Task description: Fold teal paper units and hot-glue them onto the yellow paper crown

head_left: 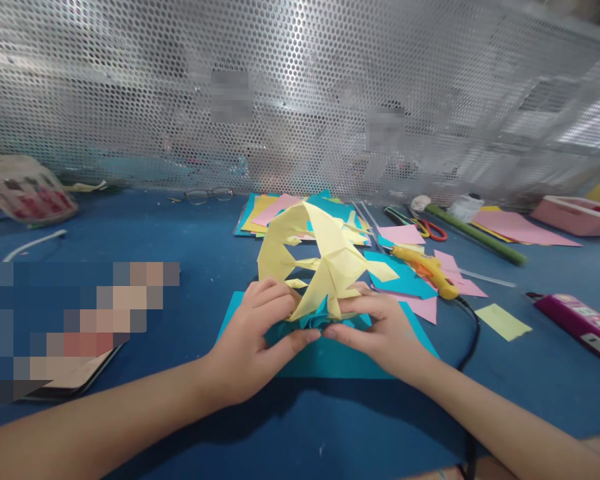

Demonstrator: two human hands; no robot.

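Observation:
A yellow folded-paper model (337,257) with arched, pointed strips stands in front of me. At its base sits a small blue folded-paper piece (316,316). My left hand (260,323) is closed on the left of this base, its thumb against the blue folds. From the right, my right hand (385,327) pinches the same base, thumb tip close to the left one. Fingertips behind the paper are partly hidden. Beneath the hands lies a flat blue sheet of paper (340,365).
Behind the model is a stack of coloured paper (265,208). To the right lie a yellow glue gun (433,270) with a black cord, red-handled scissors (434,230), a green stick (480,237), a purple power strip (583,320) and a pink basket (575,217). Eyeglasses (207,195) rest at the back.

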